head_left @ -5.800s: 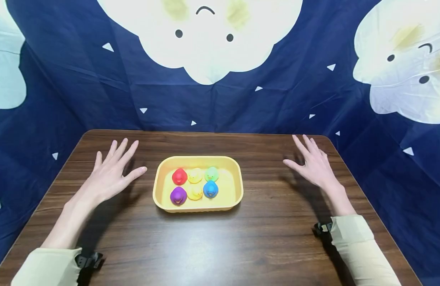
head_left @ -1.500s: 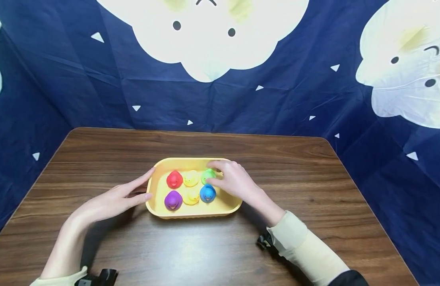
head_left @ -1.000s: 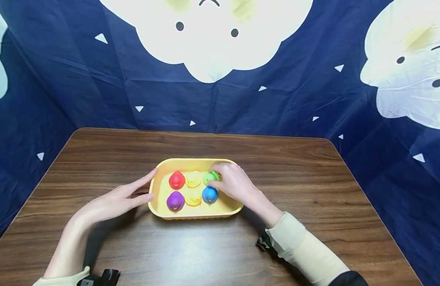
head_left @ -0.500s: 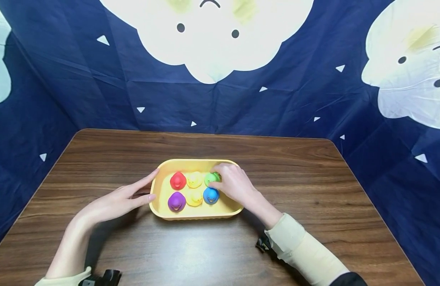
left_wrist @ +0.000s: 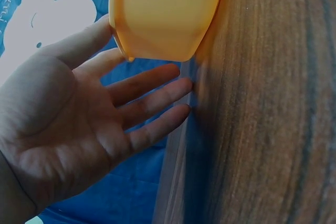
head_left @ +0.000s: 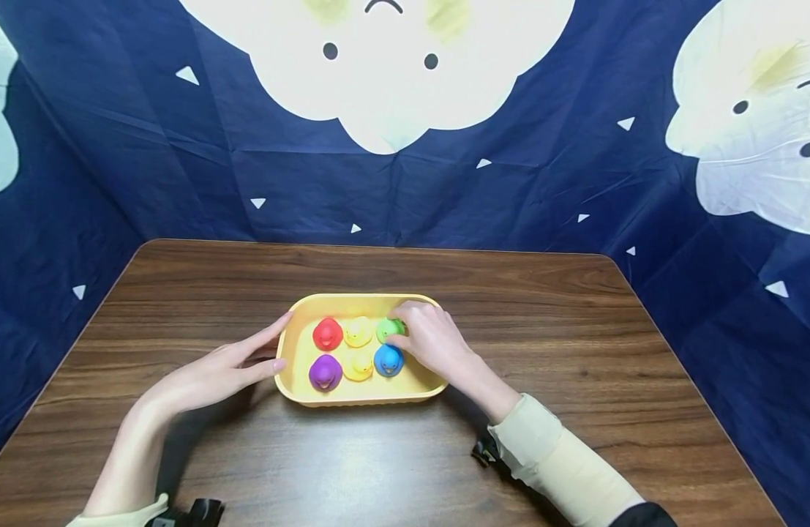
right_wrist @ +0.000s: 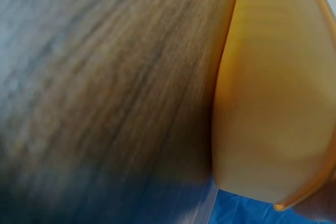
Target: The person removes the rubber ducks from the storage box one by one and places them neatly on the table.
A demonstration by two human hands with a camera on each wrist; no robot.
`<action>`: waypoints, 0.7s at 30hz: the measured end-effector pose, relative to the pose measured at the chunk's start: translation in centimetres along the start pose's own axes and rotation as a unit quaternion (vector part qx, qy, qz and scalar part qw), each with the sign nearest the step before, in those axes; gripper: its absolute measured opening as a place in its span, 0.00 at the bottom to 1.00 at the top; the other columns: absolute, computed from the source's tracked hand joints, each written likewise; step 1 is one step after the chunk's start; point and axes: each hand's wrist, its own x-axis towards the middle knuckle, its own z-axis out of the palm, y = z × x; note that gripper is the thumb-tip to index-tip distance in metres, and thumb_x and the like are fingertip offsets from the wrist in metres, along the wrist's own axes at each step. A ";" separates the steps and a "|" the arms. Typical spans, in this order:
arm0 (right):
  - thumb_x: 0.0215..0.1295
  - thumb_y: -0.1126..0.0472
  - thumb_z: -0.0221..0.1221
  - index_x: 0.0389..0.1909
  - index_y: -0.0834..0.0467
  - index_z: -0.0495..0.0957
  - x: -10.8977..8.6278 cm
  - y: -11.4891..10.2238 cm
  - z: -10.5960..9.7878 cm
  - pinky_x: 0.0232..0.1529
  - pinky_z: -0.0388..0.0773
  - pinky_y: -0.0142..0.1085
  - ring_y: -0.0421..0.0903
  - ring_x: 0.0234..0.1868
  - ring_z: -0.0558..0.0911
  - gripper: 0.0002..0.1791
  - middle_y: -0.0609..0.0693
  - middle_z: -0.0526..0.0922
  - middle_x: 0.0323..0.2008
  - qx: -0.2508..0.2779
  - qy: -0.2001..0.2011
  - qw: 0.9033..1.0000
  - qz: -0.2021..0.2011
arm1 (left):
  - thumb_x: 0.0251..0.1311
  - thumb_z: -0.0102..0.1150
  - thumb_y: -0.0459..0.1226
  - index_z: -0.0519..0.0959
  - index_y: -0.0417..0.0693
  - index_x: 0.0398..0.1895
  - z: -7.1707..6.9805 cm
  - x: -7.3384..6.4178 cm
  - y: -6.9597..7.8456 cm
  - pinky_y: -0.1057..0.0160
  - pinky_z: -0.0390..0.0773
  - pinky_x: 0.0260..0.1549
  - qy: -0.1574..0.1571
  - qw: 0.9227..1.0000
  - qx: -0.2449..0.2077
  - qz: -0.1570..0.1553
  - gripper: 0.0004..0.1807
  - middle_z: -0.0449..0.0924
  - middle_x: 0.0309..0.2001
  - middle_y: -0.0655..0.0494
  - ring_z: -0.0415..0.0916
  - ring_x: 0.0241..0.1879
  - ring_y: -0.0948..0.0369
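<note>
A yellow plastic tray [head_left: 361, 400] sits on the table and holds several rubber ducks. In the back row are a red duck [head_left: 328, 334], a yellow duck [head_left: 358, 333] and a green duck [head_left: 388, 331]; in front are a purple duck [head_left: 325, 373], another yellow duck [head_left: 358, 367] and a blue duck [head_left: 388, 360]. My right hand [head_left: 436, 340] reaches over the tray's right end, thumb and fingers pinching the green duck, which they partly cover. At the left end, my left hand [head_left: 210, 375] touches the rim with extended thumb and forefinger; its other fingers spread below the rim in the left wrist view.
The brown wood-grain table [head_left: 352, 468] extends around the tray on all sides. Behind it hangs a dark blue cloth [head_left: 299, 176] with white clouds. Each wrist wears a small black camera, such as the left one [head_left: 205, 511].
From the table's two sides, both hands have come in to the tray: the left to its left end, the right onto the green duck. Over the last half second they hardly move.
</note>
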 end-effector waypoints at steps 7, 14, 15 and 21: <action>0.62 0.50 0.73 0.46 0.52 0.88 -0.2 0.1 -0.2 0.37 0.84 0.44 0.43 0.43 0.86 0.15 0.45 0.90 0.42 0.002 0.006 1.000 -0.007 | 0.75 0.51 0.57 0.46 0.69 0.84 0.1 0.0 0.0 0.32 0.63 0.69 0.002 1.000 0.002 0.001 0.40 0.53 0.82 0.46 0.55 0.79 0.40; 0.63 0.51 0.72 0.47 0.54 0.88 -0.2 0.0 -0.6 0.43 0.85 0.45 0.45 0.47 0.87 0.15 0.48 0.90 0.46 0.010 0.018 1.000 -0.018 | 0.75 0.52 0.56 0.46 0.69 0.84 0.2 -0.1 0.1 0.31 0.62 0.69 0.003 1.000 -0.004 0.000 0.40 0.54 0.82 0.45 0.53 0.79 0.40; 0.63 0.52 0.72 0.48 0.54 0.88 -0.2 0.0 -0.7 0.44 0.85 0.45 0.45 0.48 0.87 0.15 0.49 0.90 0.47 0.013 0.021 0.999 -0.020 | 0.75 0.52 0.57 0.46 0.69 0.84 0.2 -0.1 0.2 0.31 0.62 0.69 0.002 1.000 -0.005 -0.001 0.40 0.54 0.82 0.45 0.53 0.79 0.40; 0.62 0.55 0.72 0.48 0.57 0.88 -0.2 0.0 -1.2 0.50 0.85 0.43 0.48 0.49 0.88 0.16 0.52 0.90 0.48 0.045 0.037 0.998 -0.031 | 0.75 0.52 0.56 0.46 0.70 0.84 0.1 -0.1 0.2 0.31 0.61 0.69 0.000 1.000 -0.010 0.000 0.40 0.52 0.83 0.46 0.52 0.79 0.40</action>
